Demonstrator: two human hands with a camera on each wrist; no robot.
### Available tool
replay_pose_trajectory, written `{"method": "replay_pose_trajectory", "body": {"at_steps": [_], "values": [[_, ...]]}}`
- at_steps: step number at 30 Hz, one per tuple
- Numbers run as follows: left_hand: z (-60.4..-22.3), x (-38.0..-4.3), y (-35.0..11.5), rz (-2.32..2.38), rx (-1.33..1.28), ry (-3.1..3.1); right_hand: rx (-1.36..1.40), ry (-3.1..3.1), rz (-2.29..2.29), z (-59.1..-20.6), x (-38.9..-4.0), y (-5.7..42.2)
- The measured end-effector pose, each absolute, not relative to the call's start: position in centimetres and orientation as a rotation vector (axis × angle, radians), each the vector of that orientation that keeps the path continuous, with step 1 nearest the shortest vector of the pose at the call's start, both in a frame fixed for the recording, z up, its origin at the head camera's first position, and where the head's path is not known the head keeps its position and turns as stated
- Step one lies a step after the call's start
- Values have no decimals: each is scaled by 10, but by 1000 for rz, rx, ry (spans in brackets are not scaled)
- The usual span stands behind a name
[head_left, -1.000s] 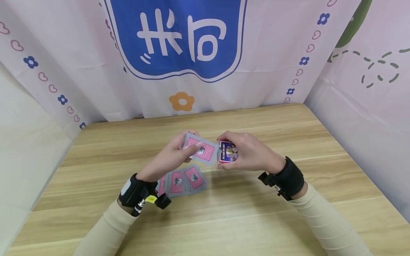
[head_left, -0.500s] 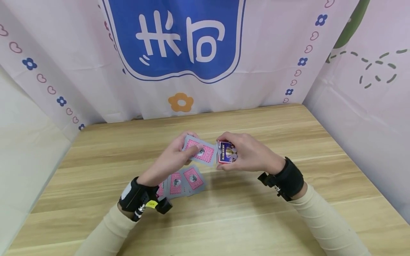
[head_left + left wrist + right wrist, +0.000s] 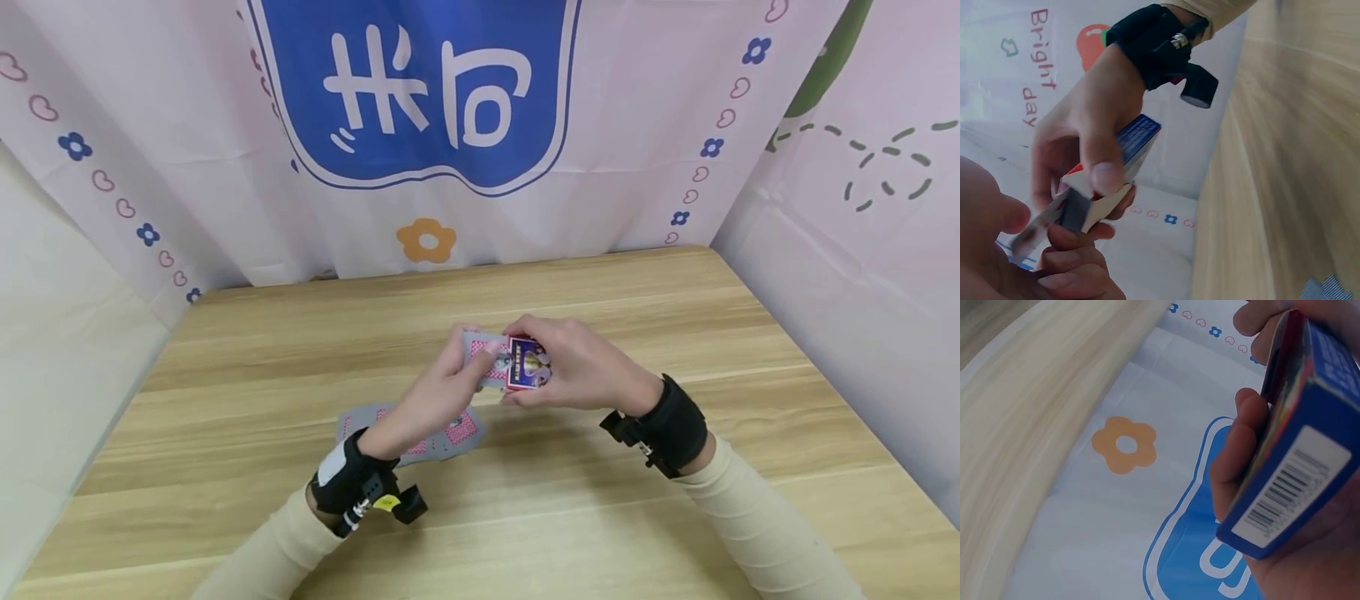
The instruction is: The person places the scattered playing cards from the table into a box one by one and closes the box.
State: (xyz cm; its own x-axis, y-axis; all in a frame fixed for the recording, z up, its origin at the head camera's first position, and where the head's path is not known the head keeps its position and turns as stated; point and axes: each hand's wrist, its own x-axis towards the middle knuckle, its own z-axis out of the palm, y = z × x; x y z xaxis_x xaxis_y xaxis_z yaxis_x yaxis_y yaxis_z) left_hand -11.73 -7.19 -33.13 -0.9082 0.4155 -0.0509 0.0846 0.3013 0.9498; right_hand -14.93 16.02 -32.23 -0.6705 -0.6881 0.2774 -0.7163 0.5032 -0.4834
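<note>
My left hand (image 3: 442, 387) pinches a small stack of playing cards (image 3: 480, 343) with pink checked backs, thumb on top. The stack's right end is at the mouth of a card box (image 3: 528, 364), and part of it seems to be inside. My right hand (image 3: 581, 364) grips that blue and red box, which has a gold trophy on its front. A barcode label on the box (image 3: 1291, 487) faces the right wrist camera. Below my left forearm, more playing cards (image 3: 461, 429) lie spread face down on the table, partly hidden by the wrist.
The wood-grain table (image 3: 600, 517) reaches back to a white printed curtain (image 3: 615, 192) with a blue badge and an orange flower. White sheeting closes off both sides. Each wrist wears a black strap with a small camera (image 3: 408, 504).
My left hand has moved right and slightly down, bringing the cards from beside the box into its mouth. The right hand has hardly moved. The spread cards remain on the table.
</note>
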Motion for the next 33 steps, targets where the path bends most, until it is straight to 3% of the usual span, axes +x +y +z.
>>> {"method": "replay_pose_trajectory", "body": {"at_steps": [7,33], "values": [[-317,-121,-85,1712,344,2273,1185,-2694,904,-319,-152,167],[-334,-122,-75,1485,491,2243,1269,-2586,890,-317,-144,162]]}}
